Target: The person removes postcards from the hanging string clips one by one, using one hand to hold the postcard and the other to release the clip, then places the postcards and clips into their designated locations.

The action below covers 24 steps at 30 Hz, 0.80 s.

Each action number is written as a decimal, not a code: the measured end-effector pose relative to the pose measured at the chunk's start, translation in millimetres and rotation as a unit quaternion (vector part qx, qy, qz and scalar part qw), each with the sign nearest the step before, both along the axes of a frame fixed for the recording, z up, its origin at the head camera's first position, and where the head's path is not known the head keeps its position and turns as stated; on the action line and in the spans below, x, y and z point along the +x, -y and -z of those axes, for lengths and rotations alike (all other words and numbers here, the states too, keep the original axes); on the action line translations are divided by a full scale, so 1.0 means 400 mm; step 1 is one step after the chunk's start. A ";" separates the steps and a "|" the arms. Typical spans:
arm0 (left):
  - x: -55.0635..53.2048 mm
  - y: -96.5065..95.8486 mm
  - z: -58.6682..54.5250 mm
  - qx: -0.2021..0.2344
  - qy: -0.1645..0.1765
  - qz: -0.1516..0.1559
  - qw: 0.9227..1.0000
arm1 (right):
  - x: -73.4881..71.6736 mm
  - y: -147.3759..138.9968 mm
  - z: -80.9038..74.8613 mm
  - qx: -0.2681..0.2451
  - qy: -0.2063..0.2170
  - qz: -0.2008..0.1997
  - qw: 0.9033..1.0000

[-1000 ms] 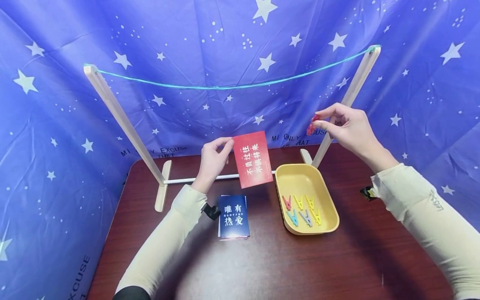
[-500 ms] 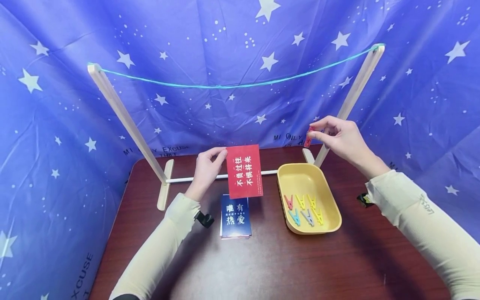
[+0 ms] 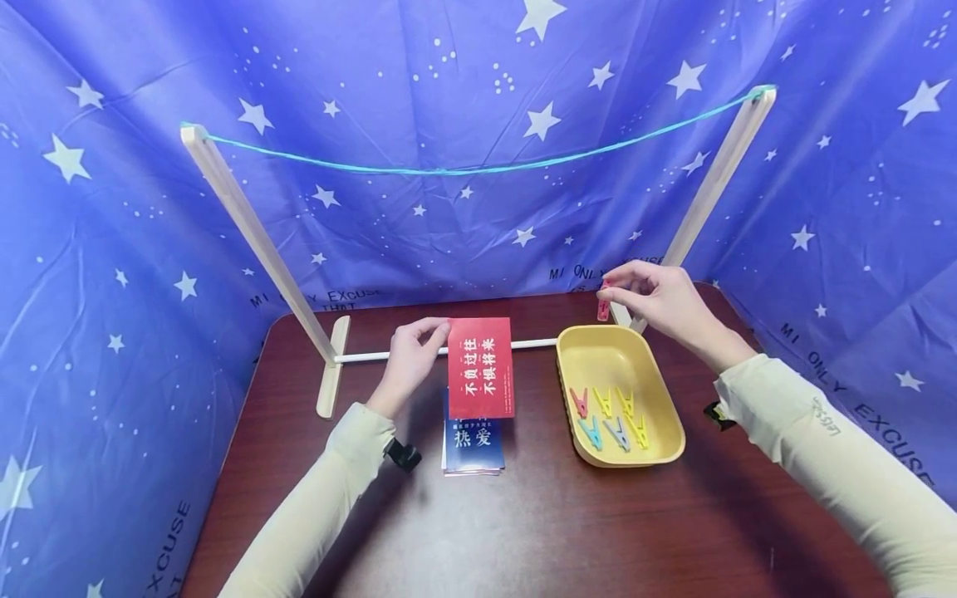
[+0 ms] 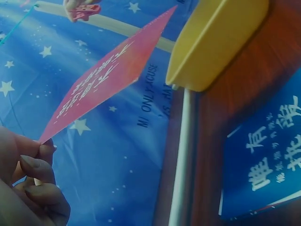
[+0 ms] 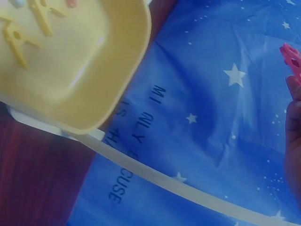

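My left hand pinches a red card with white lettering by its upper left corner. The card overlaps a stack of cards topped by a dark blue one in the head view. Between thumb and forefinger, my right hand holds a red clothespin, just beyond the far end of a yellow tray. Several clothespins, among them a light blue one, lie in that tray. In the left wrist view the card slants up from my fingertips. The right wrist view catches the clothespin at its edge.
A teal string sags between two wooden posts above the table. A white rod joins the posts' feet low down. Behind hangs a blue curtain with white stars.
Both hands have come down, the left with the red card and the right with the red clothespin, which also shifted left. The card has turned upright and now overlaps the card stack.
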<state>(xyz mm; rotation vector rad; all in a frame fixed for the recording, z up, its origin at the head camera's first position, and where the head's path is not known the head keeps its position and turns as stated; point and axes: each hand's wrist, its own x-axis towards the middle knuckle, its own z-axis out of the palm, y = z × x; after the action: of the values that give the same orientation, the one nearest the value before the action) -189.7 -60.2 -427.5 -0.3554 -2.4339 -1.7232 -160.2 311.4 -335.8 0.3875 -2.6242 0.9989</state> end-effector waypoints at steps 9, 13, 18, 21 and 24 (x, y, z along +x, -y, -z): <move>0.013 0.014 0.041 0.004 0.027 0.004 1.000 | -0.007 0.001 0.066 -0.005 0.043 -0.010 0.999; 0.018 0.019 0.061 0.008 0.023 0.014 1.000 | -0.010 0.003 0.096 0.004 0.035 -0.028 0.999; 0.021 0.025 0.087 -0.009 0.018 0.012 1.000 | -0.009 0.007 0.124 0.005 0.034 -0.036 0.999; 0.023 0.029 0.103 -0.019 0.025 0.007 0.999 | -0.012 0.010 0.137 -0.010 0.047 -0.031 0.998; 0.024 0.028 0.123 -0.030 0.031 0.005 0.999 | -0.016 0.009 0.150 -0.015 0.060 -0.030 0.998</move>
<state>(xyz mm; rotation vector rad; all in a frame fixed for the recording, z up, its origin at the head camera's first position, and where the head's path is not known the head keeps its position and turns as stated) -180.1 -71.2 -476.9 -0.3263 -2.5355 -1.6923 -166.5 308.0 -395.6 0.4127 -2.7142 1.1116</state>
